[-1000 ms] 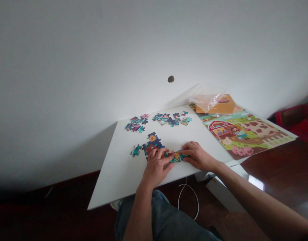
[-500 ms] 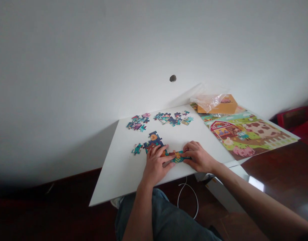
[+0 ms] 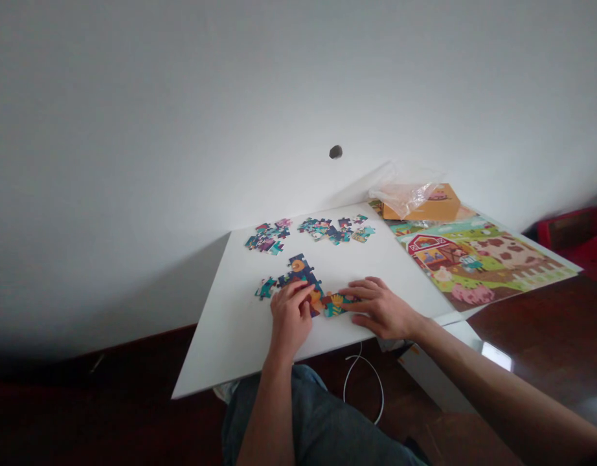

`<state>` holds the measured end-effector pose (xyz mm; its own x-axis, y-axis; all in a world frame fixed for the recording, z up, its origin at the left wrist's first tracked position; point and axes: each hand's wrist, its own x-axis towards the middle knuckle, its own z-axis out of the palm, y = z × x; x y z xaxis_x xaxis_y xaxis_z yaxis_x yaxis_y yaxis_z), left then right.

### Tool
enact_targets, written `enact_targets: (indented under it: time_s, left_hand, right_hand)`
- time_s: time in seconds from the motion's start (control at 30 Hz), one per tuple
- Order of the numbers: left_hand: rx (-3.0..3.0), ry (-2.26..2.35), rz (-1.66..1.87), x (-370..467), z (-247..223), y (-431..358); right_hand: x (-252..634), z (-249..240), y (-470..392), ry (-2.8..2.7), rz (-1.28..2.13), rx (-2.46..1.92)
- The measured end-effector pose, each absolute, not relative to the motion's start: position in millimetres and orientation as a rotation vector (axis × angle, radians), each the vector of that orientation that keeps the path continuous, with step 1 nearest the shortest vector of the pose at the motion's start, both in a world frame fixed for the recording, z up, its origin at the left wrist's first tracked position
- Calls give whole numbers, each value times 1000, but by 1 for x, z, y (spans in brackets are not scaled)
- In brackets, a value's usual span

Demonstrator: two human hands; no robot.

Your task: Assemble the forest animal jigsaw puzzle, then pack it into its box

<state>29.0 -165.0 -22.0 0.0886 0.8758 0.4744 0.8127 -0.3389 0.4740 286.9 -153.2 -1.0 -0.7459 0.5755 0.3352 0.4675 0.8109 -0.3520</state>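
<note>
A joined section of jigsaw puzzle, dark blue with an orange round shape, lies on the white tabletop in front of me. My left hand rests on its lower part, fingers stretched over the pieces and partly covering them. Just to the right is a smaller teal strip of puzzle pieces with a yellow leaf pattern. My right hand lies over this strip's right end with its fingers spread. The strip and the larger section are very close; whether they interlock I cannot tell. A loose teal puzzle piece sits left of the section.
Loose puzzle pieces lie in a left pile and a right pile toward the wall. On the right, a farm picture sheet carries an orange box and a clear plastic bag. A white cable hangs below the table edge.
My left hand has drawn back left from the teal strip onto the larger section. The strip has shifted slightly left, and my right hand's fingers have stretched out over it.
</note>
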Motion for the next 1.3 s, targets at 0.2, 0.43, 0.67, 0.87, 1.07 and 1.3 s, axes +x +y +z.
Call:
enact_targets:
  time_s: [0.2,0.43,0.67,0.87,1.07,1.3]
  left_hand:
    - [2332,1672,947,30,-27,-162]
    - [2321,1644,859,34,-27,-163]
    - [2307,1675,788,38,-18,-167]
    - [2298,1685,753,40,-14,-167]
    - [2288,1701,728,40,-12,-169]
    - [2259,1713,721,39,-12,-165]
  right_hand:
    - [287,1,-153,-2564,388,-723]
    - [285,4,-154,-2628,383,-655]
    - [283,7,-159,-2694,299,-634]
    - [283,7,-158,-2733,306,-599]
    - [282,9,-158,-2765,268,-554]
    - [281,7,-157,-2747,269,-512]
